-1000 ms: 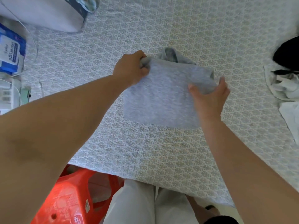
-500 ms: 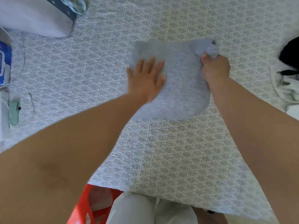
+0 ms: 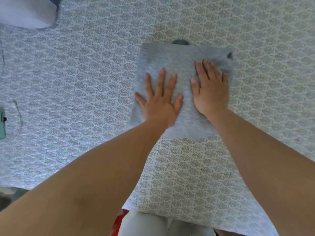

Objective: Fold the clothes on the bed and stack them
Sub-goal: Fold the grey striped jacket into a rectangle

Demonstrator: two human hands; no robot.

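Note:
A grey garment lies folded into a rough rectangle on the patterned bed cover. My left hand presses flat on its left half with the fingers spread. My right hand lies flat on its right half, fingers straight and pointing away from me. A darker bit of the garment's inside shows at its far edge and at the far right corner. Neither hand grips any cloth.
A pale pillow or bag sits at the far left corner of the bed. A small green object lies at the left edge. The bed's near edge runs just in front of my legs, with a red stool partly visible below.
My right hand has let go of the garment's far right corner and now lies flat on it. My left hand stays pressed on the cloth. The garment lies flatter and squarer.

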